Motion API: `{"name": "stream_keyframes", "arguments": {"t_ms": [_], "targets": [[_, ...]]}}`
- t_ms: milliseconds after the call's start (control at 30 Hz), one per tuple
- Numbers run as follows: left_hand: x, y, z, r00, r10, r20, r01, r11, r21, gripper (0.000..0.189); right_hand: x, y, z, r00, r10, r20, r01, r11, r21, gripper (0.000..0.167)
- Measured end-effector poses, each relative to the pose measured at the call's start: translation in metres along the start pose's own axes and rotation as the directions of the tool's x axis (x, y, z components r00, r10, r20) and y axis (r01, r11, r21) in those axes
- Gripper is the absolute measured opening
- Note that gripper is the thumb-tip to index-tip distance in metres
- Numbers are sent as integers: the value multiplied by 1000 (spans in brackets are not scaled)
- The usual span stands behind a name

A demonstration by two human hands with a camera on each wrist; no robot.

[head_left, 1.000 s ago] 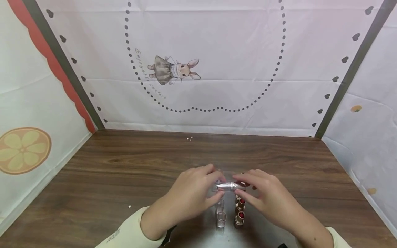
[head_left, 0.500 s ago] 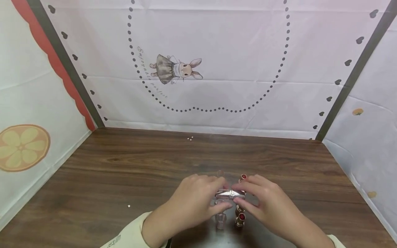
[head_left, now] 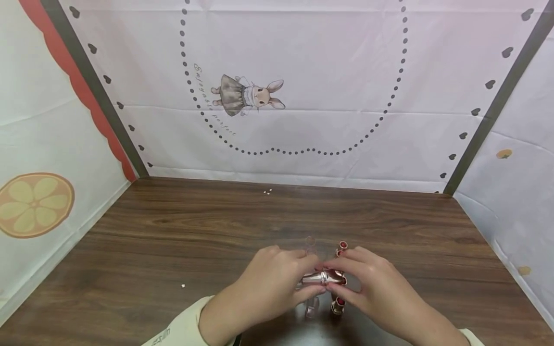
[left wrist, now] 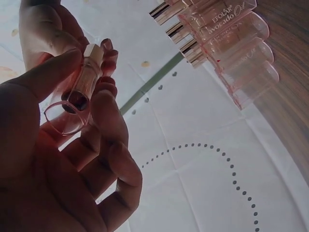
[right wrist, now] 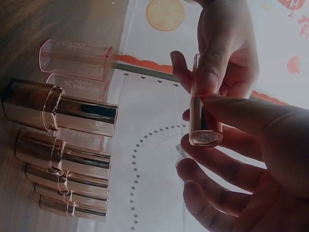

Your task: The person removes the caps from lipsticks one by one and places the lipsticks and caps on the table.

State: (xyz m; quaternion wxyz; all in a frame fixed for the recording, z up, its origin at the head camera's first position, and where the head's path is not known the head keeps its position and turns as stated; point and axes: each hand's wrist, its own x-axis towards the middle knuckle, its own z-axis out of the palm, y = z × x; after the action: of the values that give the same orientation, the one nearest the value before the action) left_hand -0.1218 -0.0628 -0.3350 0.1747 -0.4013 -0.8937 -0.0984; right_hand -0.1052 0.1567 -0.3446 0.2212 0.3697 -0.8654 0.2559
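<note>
Over the near part of the table, my left hand (head_left: 272,276) and right hand (head_left: 374,283) meet at one lipstick (head_left: 333,277) lying sideways in the air. My left thumb and fingers hold its clear pinkish cap (left wrist: 50,120), which surrounds the lipstick's gold tube in the left wrist view. The base is pinched by my right thumb and fingers; its round-cornered labelled end (right wrist: 207,138) faces the right wrist camera. Below stand uncapped gold lipsticks (head_left: 337,306) with red tips, in a row. Beside them on the left is a row of clear caps (head_left: 311,307), partly hidden by my hands.
The brown wooden table (head_left: 195,230) spreads around the rows. Small white bits (head_left: 268,192) lie near its back edge, and another white bit (head_left: 183,286) lies left of my left hand. Printed white cloth walls (head_left: 329,86) enclose the back and sides.
The hands have drawn closer together and come slightly nearer to me. The cap has slid further over the lipstick, whose tip showed clearly through it a second ago.
</note>
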Motion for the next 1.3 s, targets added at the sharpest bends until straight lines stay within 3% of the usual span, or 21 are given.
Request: {"name": "stream_keyframes", "arguments": {"t_ms": [167,533,733,900,1167,1300], "targets": [[0,2,-2,999,8,50,-7,1000,-20,24,-2,2,-1,999,-12,37,11,1000,30,32],[-5,-1,-6,997,12,71,-6,996,-83,22,-2,4,-1,996,-62,66,58,996,60,32],[-2,0,-4,999,11,53,-5,994,-107,17,-5,7,-4,997,-36,69,34,999,23,31],[-6,1,1,999,2,46,4,991,-133,16,-7,6,-5,991,3,135,-4,1000,8,25],[-7,2,1,994,-8,112,23,990,-136,17,-10,8,-10,975,71,212,-64,997,-41,25],[-9,1,-4,991,-19,132,36,990,-134,15,-10,8,-12,955,137,262,-130,991,-43,25]]}}
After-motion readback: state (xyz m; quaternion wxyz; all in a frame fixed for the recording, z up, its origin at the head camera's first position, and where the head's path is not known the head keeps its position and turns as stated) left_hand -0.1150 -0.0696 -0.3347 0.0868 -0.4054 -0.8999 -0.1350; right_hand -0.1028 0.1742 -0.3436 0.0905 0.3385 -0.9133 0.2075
